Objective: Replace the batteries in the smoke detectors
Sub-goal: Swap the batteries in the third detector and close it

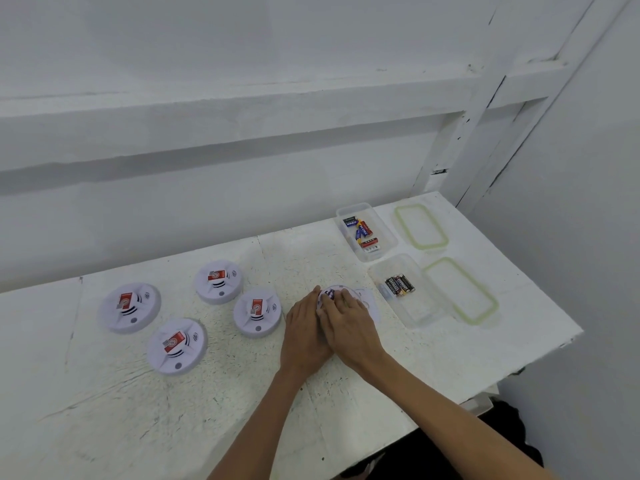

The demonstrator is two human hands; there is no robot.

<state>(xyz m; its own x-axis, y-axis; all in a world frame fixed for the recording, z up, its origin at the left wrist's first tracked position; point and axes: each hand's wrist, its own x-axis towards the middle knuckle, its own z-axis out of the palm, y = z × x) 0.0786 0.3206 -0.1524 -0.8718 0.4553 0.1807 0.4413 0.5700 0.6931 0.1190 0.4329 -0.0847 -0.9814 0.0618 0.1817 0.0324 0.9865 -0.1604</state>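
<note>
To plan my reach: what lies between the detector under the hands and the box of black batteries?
In the head view, a flat white piece, perhaps its cover, lies there.
</note>
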